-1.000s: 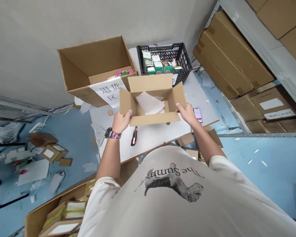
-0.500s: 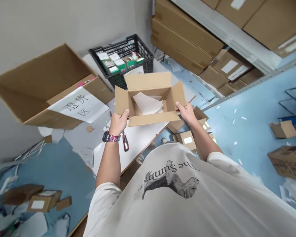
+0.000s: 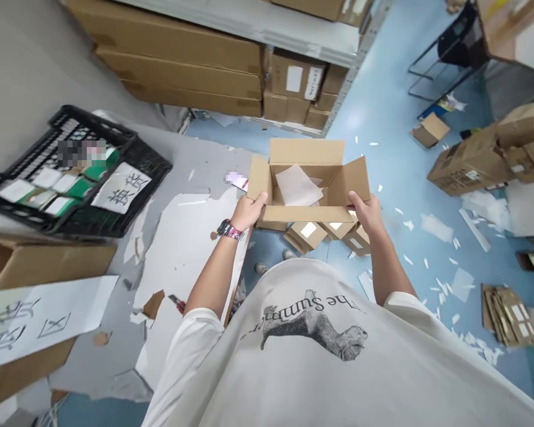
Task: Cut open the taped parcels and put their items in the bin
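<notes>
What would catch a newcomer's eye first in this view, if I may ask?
First comes the open cardboard box, gripped by the left hand and right hand, with a white paper sheet inside. At left, a black plastic crate holds small green-and-white boxes. Brown cartons are stacked on shelving at the top.

An open brown cardboard box (image 3: 309, 178) sits between the left hand (image 3: 248, 212) and the right hand (image 3: 365, 213), with a white paper sheet (image 3: 297, 187) inside it. Small cardboard cartons (image 3: 307, 237) lie below it on the blue floor (image 3: 396, 178). To the left, a black plastic crate (image 3: 71, 172) rests on a white-topped table (image 3: 182, 255). Behind, tan cartons (image 3: 173, 65) stack on a metal shelf (image 3: 249, 24).
</notes>
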A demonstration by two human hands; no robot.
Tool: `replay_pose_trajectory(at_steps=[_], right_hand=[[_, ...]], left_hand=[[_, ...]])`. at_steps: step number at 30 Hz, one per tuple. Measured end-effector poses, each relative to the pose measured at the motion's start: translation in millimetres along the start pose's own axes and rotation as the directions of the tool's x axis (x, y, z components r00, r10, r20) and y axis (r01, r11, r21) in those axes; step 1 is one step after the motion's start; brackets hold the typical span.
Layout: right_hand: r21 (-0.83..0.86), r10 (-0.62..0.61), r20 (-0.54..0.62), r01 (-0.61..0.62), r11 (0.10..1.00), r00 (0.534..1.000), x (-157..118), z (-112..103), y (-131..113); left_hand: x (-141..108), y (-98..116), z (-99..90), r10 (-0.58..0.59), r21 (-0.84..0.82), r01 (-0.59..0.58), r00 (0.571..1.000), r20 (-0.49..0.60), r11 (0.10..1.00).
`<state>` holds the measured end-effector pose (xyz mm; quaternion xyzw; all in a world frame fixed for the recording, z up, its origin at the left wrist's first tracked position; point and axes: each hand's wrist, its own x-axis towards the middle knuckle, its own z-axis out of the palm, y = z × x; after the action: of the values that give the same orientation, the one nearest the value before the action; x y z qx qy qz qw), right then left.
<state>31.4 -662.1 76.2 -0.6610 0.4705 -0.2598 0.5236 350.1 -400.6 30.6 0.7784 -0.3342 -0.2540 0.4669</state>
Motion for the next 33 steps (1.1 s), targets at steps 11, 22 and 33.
replay_pose_trajectory(at_steps=[11,22,33], right_hand=[[-0.034,-0.002,-0.279,-0.008,0.999,0.960,23,-147,53],[-0.176,-0.120,-0.172,0.089,0.980,0.978,39,-133,42],[0.017,-0.320,0.640,0.404,0.915,0.699,80,102,8]], left_hand=[[109,93,165.7,0.116,0.039,-0.130,0.959,0.257,0.991],[76,77,174.4,0.231,-0.056,-0.224,0.942,0.245,0.973],[-116,-34,49.0,-0.223,-0.194,0.160,0.903,-0.367,0.968]])
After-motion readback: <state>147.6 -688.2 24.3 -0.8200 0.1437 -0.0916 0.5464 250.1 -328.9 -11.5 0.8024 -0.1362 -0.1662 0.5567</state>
